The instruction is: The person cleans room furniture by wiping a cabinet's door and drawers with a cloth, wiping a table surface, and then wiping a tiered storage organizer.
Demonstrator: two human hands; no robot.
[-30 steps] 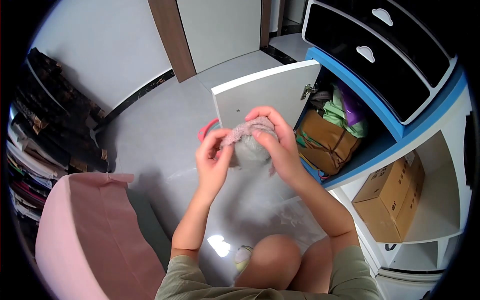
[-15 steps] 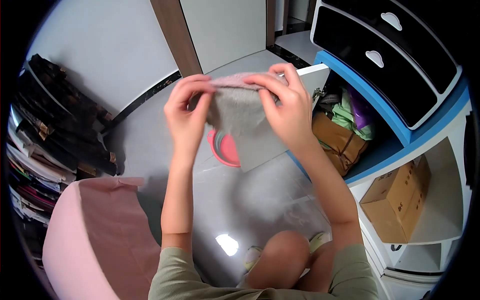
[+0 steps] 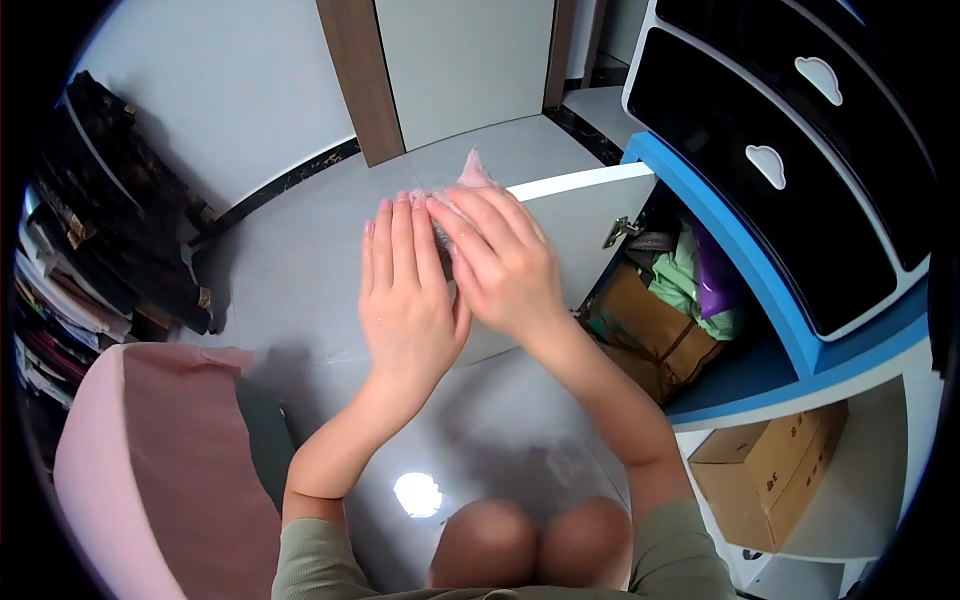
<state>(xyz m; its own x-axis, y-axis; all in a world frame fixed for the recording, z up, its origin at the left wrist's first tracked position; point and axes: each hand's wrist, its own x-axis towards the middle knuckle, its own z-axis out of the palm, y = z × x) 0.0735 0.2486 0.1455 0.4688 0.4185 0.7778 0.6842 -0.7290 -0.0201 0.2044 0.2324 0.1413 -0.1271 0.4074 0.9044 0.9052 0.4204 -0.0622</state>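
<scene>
A fuzzy pink-and-grey cloth (image 3: 478, 170) is bunched up in front of me, mostly covered by my hands. A pink tip of it pokes out above my knuckles, and a grey patch shows between the hands. My left hand (image 3: 405, 310) lies over the cloth's left side with its fingers straight and side by side, its thumb tucked toward the right hand. From the right, my right hand (image 3: 508, 265) closes over the cloth, its fingertips meeting the left fingers. The undersides of both hands are hidden.
An open white cabinet door (image 3: 580, 230) stands just beyond my right hand. Inside the blue-edged cabinet lie a brown bag (image 3: 660, 320) and green fabric (image 3: 685, 285). A cardboard box (image 3: 770, 475) sits on the lower shelf. At left are a pink fabric-covered piece (image 3: 95, 460) and hanging clothes (image 3: 120, 220).
My hands have come together, gathering the cloth that was stretched between them. The pink basin on the floor is out of sight now. The view has shifted slightly.
</scene>
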